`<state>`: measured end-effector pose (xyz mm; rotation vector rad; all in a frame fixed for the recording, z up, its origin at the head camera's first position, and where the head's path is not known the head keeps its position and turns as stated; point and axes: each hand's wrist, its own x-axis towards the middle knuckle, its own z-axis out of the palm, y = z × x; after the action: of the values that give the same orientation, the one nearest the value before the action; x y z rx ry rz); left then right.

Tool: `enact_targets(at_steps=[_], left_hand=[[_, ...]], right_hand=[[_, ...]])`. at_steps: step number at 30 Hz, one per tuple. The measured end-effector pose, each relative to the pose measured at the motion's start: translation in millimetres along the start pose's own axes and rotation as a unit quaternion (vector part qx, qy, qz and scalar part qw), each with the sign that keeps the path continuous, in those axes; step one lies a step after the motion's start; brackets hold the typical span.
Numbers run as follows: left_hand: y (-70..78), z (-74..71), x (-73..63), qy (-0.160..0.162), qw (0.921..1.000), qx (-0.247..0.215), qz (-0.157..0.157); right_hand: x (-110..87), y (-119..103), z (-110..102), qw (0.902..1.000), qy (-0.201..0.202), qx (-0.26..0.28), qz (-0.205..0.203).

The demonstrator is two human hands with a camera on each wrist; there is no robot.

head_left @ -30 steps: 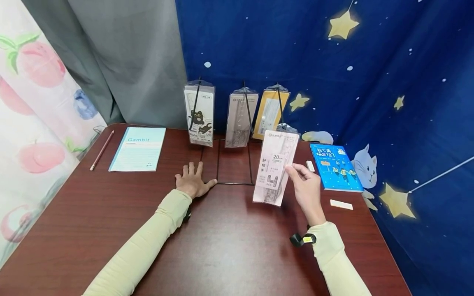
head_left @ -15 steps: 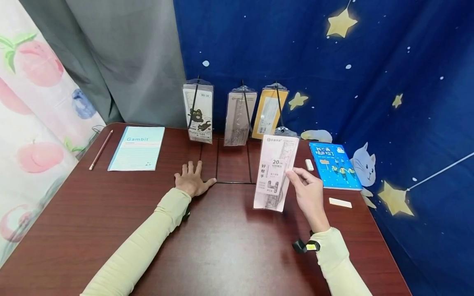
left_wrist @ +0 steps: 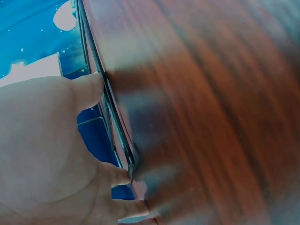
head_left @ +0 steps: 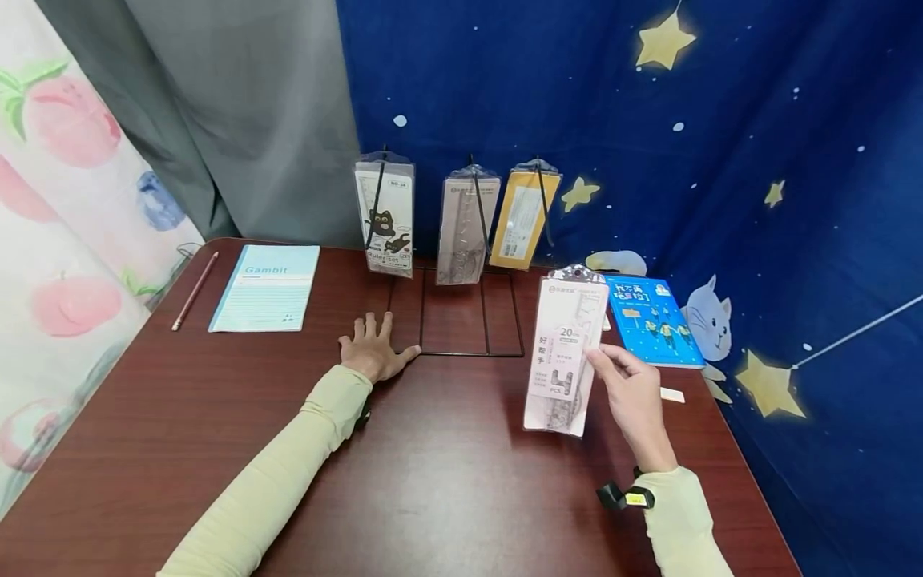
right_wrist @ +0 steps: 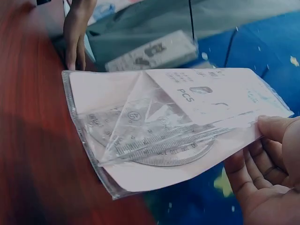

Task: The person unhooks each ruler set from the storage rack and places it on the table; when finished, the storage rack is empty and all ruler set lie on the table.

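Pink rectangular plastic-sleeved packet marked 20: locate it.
In the head view, right of centre, the packet is pinched at its right edge by the right hand, left of the blue rectangular book.

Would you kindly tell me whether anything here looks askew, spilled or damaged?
Nothing looks spilled, and the pink packet in the right hand shows no clear damage. Mildly odd: the yellow packet slants, lower end leftward, in the head view, while the cat-print packet hangs nearly straight; camera angle may exaggerate this.
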<state>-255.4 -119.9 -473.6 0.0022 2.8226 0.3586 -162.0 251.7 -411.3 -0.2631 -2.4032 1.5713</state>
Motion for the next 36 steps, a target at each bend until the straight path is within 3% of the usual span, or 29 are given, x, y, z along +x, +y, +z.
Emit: enact_targets(at_steps=[6,17,23,36], left_hand=[[1.2,-1.0,-0.4,0.001,1.0,0.001,0.001],[1.3,-1.1,0.2,0.0,1.0,-0.004,0.001],[0.2,-2.0,-0.1,0.001,1.0,-0.004,0.002],[-0.1,-0.7,-0.4,0.0,1.0,-0.004,0.004]], right_hand=[[-2.0,19.3,-23.6,0.9955,-0.007,-0.066,0.068],[1.2,53.4,-66.4,0.9831,-0.039,-0.13,0.123],[4.9,73.1,-75.7,0.9839,-0.034,-0.113,0.134],[12.7,104.8,-85.8,0.9741,-0.049,-0.153,0.159]])
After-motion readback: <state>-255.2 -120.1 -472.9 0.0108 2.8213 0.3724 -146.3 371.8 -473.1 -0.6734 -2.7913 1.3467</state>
